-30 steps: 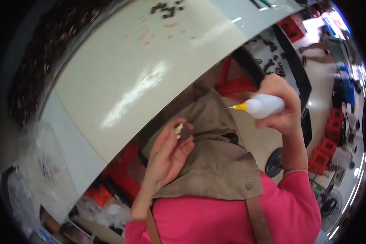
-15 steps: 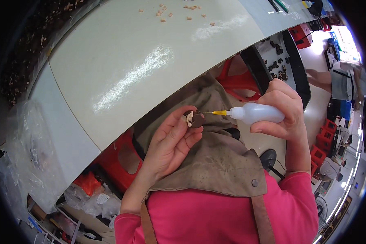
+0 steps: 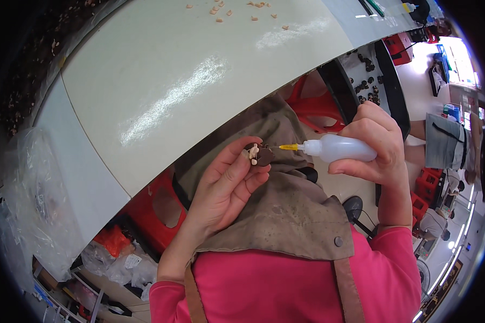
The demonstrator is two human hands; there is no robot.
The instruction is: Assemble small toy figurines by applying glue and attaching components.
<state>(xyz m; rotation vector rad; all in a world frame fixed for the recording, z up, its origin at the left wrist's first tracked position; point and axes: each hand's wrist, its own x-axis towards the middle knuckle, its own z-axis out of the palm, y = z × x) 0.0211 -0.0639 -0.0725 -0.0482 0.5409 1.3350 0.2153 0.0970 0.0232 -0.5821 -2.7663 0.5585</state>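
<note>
Between thumb and fingers, my left hand pinches a small dark brown piece with a pale figure-like part on it. Its exact kind I cannot make out. My right hand is wrapped round a translucent squeeze bottle lying roughly level. A yellow needle tip on the bottle points left, and its thin needle reaches the upper right edge of the brown piece. Whether any liquid comes out is too small to tell. Both hands are above my lap, over the brown apron.
A glossy white table spans the upper left, with several small pale pieces at its far side. Dark pieces lie in a black-edged tray at right. A red stool stands under the table; plastic bags hang at left.
The needle tip has shifted slightly left, closer onto the brown piece. Both hands keep their grip. At far right, a person in a grey skirt shows more fully now.
</note>
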